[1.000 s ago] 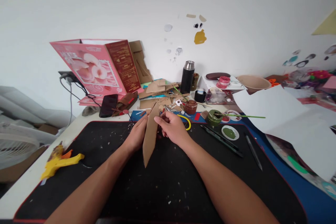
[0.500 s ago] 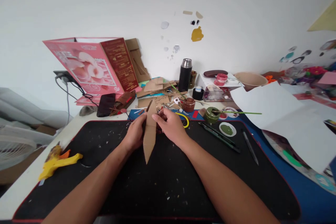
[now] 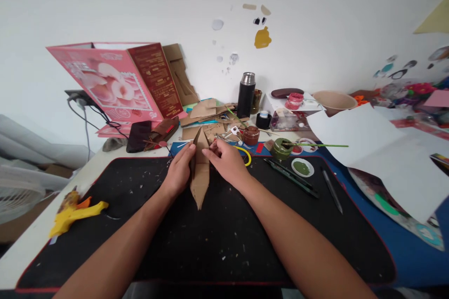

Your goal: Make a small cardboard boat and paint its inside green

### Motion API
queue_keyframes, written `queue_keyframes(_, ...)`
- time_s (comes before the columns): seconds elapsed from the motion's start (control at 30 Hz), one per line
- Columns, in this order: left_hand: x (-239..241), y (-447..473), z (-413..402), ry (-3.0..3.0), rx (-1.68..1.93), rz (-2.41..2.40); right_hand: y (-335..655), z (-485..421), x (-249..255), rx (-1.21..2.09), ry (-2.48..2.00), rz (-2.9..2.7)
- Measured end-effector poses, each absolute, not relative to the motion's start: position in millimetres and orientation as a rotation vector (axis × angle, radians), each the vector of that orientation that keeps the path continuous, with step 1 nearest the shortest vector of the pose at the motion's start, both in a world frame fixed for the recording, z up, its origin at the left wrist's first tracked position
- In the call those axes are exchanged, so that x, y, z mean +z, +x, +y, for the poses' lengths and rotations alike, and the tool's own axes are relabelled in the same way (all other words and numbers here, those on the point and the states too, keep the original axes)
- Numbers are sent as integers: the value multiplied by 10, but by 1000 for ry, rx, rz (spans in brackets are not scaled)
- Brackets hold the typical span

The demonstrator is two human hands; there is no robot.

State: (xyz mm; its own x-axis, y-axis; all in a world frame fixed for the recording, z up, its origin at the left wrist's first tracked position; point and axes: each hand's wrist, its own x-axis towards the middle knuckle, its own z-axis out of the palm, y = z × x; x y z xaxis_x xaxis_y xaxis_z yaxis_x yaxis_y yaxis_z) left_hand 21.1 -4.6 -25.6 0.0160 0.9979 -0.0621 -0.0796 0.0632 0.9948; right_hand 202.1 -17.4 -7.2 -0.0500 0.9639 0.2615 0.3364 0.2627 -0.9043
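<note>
Between my hands, above the black mat (image 3: pixel 210 252), is a folded piece of brown cardboard (image 3: pixel 201 175) with pointed ends. My left hand (image 3: pixel 178 168) grips its left side, thumb along the edge. On the other side my right hand (image 3: pixel 226 159) pinches the right edge near the upper half, fingertips partly hidden behind it. The cardboard's side panels stand up along a flat middle strip. Just beyond my right hand lies a yellow loop handle (image 3: pixel 247 155), mostly covered by the hand.
A yellow glue gun (image 3: pixel 75 212) rests at the left. To the right are a green paint jar (image 3: pixel 281 149), a lid of green paint (image 3: pixel 302 167), cutters (image 3: pixel 293 178) and a pen (image 3: pixel 332 190). Behind stand a black flask (image 3: pixel 246 96), cardboard scraps (image 3: pixel 206 114) and a pink box (image 3: pixel 112 86).
The cardboard has turned and tipped in my hands, so its inner middle strip and both raised sides now show. My left hand has shifted its hold slightly. The camera view moved a little.
</note>
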Motion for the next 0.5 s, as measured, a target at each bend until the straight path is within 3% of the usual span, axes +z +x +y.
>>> queue_keyframes(0.5, -261, 362, -117, 1087, 1227, 1030, 1960, -224, -123, 600, -1353, -1626)
